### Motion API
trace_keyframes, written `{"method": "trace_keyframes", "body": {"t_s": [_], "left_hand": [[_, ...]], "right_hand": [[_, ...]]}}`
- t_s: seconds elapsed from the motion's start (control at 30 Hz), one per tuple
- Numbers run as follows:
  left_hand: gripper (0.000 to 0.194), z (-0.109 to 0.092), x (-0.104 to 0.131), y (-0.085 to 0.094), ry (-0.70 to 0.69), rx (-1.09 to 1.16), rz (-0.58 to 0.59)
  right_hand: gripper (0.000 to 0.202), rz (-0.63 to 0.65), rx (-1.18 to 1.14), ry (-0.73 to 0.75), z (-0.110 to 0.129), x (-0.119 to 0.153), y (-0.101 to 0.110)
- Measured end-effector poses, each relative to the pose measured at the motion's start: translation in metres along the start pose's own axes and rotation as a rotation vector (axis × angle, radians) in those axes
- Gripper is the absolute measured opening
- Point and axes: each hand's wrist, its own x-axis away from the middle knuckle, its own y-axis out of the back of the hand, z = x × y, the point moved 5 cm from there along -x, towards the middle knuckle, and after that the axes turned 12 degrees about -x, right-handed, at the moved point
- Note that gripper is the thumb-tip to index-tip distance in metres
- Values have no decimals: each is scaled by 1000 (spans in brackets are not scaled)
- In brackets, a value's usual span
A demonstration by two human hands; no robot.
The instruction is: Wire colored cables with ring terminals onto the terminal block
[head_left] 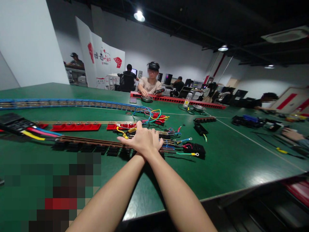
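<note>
My forearms cross above the green table (224,167), the right one over the left. My right hand (142,138) lies on the near strip of brown rails (91,140), palm down, its thumb stretched left and a finger pointing away. Close to its fingertips are yellow wires (119,130). My left hand (159,144) is mostly covered by the right hand and wrist, near the strip's right end, so its grip is hidden. Beyond this end lie a black end box (194,149) and a green wire with a ring terminal (185,154). Black blocks (98,149) line the strip's near side.
Behind it run red trays (77,127) and a long blue rail strip (60,103). A black box (16,124) with coloured wires lies left. Across the table a person (151,82) sits by a red rail (178,100) and metal bowl (146,99). Another person's hand (293,133) is right.
</note>
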Motion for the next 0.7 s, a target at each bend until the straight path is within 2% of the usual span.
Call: {"method": "trace_keyframes", "body": {"t_s": [0.17, 0.33, 0.5, 0.7], "left_hand": [[41, -2, 0, 2, -6, 5, 5], [41, -4, 2, 4, -10, 19, 19], [39, -4, 2, 8, -4, 19, 34], [39, -4, 3, 11, -9, 14, 52]], "right_hand": [[90, -61, 35, -26, -7, -2, -5], [83, 20, -5, 59, -2, -3, -6], [77, 128, -72, 263, 4, -3, -18], [73, 166, -115, 270, 1, -1, -22]]}}
